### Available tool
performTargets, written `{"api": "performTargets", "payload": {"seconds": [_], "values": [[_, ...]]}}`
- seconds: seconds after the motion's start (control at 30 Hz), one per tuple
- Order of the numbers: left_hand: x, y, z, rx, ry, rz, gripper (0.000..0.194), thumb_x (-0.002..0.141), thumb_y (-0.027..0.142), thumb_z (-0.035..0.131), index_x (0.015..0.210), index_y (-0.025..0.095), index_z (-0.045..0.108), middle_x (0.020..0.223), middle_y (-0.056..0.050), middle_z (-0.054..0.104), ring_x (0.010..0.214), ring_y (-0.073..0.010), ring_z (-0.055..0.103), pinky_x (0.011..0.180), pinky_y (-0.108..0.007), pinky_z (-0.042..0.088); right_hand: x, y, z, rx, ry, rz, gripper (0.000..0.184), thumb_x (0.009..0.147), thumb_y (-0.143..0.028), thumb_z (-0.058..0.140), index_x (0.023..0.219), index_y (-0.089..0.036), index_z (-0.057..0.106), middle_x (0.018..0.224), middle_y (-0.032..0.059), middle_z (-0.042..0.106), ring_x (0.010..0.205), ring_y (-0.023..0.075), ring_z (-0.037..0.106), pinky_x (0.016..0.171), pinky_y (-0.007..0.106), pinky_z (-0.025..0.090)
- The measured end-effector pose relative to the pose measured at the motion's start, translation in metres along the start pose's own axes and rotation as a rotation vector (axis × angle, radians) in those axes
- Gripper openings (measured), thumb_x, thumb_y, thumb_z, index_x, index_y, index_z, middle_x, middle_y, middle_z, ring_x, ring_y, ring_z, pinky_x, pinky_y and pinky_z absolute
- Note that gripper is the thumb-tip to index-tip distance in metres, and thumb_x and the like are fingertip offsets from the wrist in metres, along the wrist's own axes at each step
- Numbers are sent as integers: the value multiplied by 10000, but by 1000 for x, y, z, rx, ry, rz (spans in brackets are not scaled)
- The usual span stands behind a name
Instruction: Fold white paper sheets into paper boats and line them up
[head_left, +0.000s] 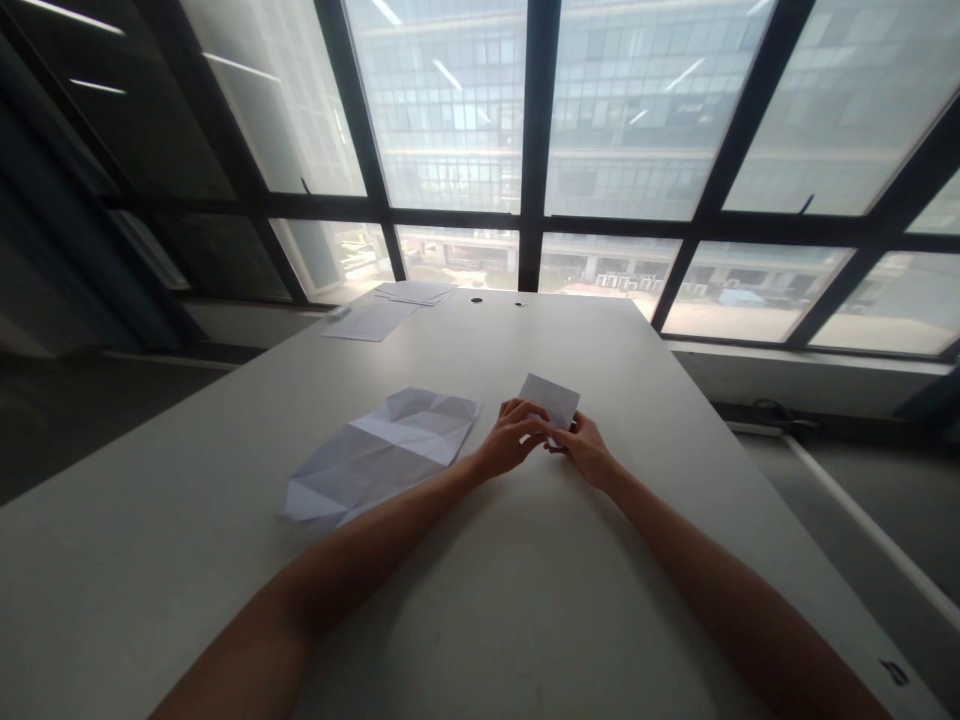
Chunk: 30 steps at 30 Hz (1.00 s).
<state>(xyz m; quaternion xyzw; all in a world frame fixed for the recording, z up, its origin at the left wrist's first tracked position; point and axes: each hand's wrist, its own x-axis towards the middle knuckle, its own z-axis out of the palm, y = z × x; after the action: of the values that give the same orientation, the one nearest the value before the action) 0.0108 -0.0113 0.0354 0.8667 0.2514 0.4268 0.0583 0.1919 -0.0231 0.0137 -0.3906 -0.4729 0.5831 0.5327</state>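
Observation:
A small folded white paper (551, 399) rests on the white table (525, 560) at the middle. My left hand (511, 438) pinches its near left edge with bent fingers. My right hand (581, 448) grips its near right edge, fingers curled together. Both hands meet at the paper's near side. A larger creased white sheet (382, 452) lies flat to the left of my left hand, untouched.
Several loose paper sheets (390, 308) lie at the table's far left corner. Two small dark holes (496, 300) mark the far edge. Large windows with dark frames (531, 150) rise behind the table. The floor drops away on the right.

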Motion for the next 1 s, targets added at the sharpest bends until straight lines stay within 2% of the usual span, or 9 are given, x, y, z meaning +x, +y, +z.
{"api": "performTargets", "payload": {"seconds": [0.1,0.27,0.43,0.5,0.57,0.7,0.8,0.9,1.0], "values": [[0,1,0,20,-2,-6,121,936,290,592,876,217,668,1040,-60,660,1028,-192,564,972,-365,366,-1,0,1,9,-32,-16,480,635,-378,848,1026,-184,648,890,45,711,718,174,668,682,323,567],[-2,-4,5,84,38,-93,70,919,276,616,951,222,646,1056,-48,652,1044,-197,559,976,-360,365,-2,-1,3,82,-99,-28,401,752,-461,758,1035,-205,635,903,35,707,726,165,674,706,326,580],[-3,-10,9,176,105,-190,318,830,272,723,1122,221,607,1134,-63,627,1104,-231,525,990,-382,361,-3,-1,5,6,-144,-75,414,735,-413,779,1050,-182,642,929,54,719,757,185,698,748,339,582],[-3,-9,9,202,93,-201,205,863,270,689,1058,231,641,1152,-58,616,1110,-224,524,1000,-383,354,-4,-2,6,-16,-87,-73,434,726,-396,778,1067,-171,632,937,65,727,757,194,710,758,346,584],[-3,-7,8,232,74,-209,84,909,275,632,970,241,679,1181,-53,603,1132,-217,516,1014,-388,340,-4,-3,6,-37,17,-61,479,732,-381,756,1129,-174,586,886,61,735,699,196,716,678,322,585],[-4,-6,6,288,-23,-212,179,864,383,687,1005,276,713,1254,-60,576,1202,-256,474,1035,-421,330,-3,-6,6,-135,236,-49,563,722,-296,708,1222,-190,472,775,41,730,586,194,702,474,228,506],[-7,-13,8,259,-164,-208,300,836,385,720,1119,289,688,1193,-57,621,1122,-249,536,978,-396,401,-1,-2,5,-274,309,-27,517,713,-266,664,1186,-186,471,714,24,710,496,176,662,398,204,443],[-10,-23,12,155,-279,-194,242,891,335,661,1126,288,693,1083,-39,670,1003,-204,603,897,-326,465,1,2,0,-523,281,-38,455,737,-263,620,1170,-186,503,641,-4,673,443,162,609,420,230,440],[-12,-29,14,54,-294,-156,205,898,323,650,1089,283,716,1047,-36,692,982,-190,623,892,-305,477,4,-3,-13,-890,335,-132,290,807,-275,554,1081,-193,602,635,20,660,547,194,623,549,292,471]]}}
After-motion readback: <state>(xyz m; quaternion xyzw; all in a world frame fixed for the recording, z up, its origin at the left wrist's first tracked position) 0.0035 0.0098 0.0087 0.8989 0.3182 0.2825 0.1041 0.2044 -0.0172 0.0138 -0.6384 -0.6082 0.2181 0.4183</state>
